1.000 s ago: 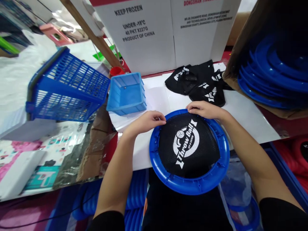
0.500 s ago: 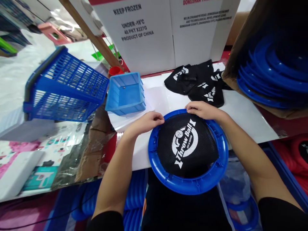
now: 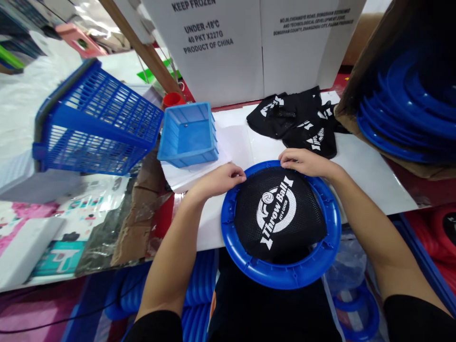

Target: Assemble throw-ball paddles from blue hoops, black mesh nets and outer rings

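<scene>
A round blue plastic ring rests at the table's front edge, over my lap. Black mesh fabric printed "Throw Ball" in white spans most of its opening, with a gap along the near side. My left hand is closed at the ring's upper left, fingertips pinched at the mesh edge. At the far rim, slightly right of the middle, my right hand also pinches the mesh against the ring. My fingers hide the exact points of contact. Beyond the ring lies a loose pile of black printed mesh pieces.
A light blue bin stands left of the mesh pile, beside a tilted blue basket. White cartons form a wall behind. At right, a cardboard box holds several blue rings. More blue rings are stacked below the table.
Both hands keep nearly the same grip on the ring and mesh. The whole view has shifted slightly, with the scene sitting a little higher and the table items further right.
</scene>
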`<state>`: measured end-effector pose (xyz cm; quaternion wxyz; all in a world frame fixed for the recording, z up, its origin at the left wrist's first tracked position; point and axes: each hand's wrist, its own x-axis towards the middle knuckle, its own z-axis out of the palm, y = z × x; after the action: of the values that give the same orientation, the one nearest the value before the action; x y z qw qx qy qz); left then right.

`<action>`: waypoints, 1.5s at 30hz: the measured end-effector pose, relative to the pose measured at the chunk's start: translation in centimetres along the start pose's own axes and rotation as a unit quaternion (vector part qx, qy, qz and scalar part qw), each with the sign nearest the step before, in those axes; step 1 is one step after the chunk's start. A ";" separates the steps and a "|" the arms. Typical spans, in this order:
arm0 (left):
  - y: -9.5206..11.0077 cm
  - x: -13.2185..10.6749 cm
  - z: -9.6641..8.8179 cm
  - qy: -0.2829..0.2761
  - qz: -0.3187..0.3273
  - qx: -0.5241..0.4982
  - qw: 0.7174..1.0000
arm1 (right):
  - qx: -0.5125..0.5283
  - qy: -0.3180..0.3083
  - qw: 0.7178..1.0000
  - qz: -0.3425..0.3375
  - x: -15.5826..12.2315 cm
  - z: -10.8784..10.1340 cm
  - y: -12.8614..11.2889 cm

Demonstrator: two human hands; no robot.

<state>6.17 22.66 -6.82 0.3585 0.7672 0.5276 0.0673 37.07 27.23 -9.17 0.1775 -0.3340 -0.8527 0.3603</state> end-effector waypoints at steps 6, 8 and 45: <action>-0.4 0.2 0.1 -0.003 0.003 0.002 1.000 | -0.057 0.013 0.998 -0.009 0.1 0.3 -0.2; -0.4 0.1 0.0 -0.008 -0.001 0.008 1.000 | -0.057 0.006 0.998 -0.005 0.0 0.1 -0.3; 1.4 1.4 2.1 0.104 -0.011 -0.111 0.988 | 0.042 0.032 0.998 0.019 2.1 1.8 -1.2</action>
<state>8.87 22.61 -7.91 0.3855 0.7055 0.5597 0.2009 34.10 27.22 -9.37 0.2120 -0.3537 -0.8240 0.3885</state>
